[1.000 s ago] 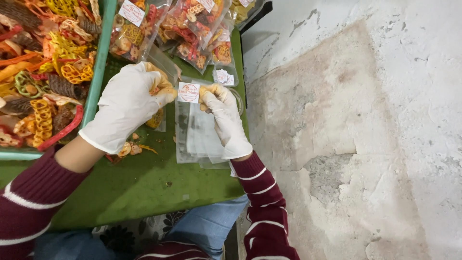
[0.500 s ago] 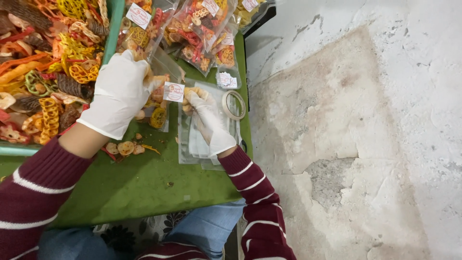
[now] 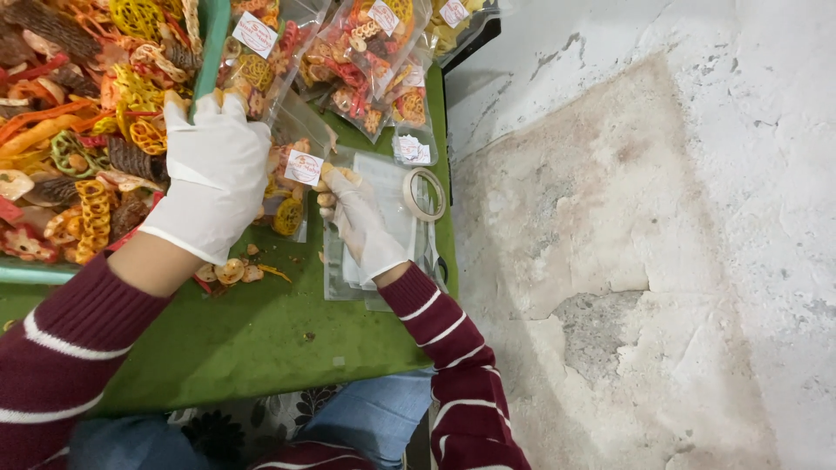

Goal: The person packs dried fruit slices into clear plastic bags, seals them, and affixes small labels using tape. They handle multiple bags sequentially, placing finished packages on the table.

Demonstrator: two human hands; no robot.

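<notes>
My left hand [image 3: 215,174], in a white glove, grips the top of a clear plastic bag [image 3: 292,178] partly filled with colourful fried snacks. My right hand [image 3: 359,222], also gloved, holds several snack pieces at the bag's mouth, beside its small white label. The bag rests on the green table [image 3: 261,339]. Under my right hand lies a stack of empty clear bags [image 3: 383,187].
A green tray [image 3: 213,35] heaped with loose colourful snacks fills the left. Several filled, labelled snack bags [image 3: 366,61] lie at the table's far end. A roll of tape [image 3: 424,193] sits near the right edge. Cracked concrete floor [image 3: 644,244] lies to the right.
My left hand has lifted the bag's mouth toward the tray, and my right hand has moved in with snack pieces. The view has shifted, bringing the tape roll into sight.
</notes>
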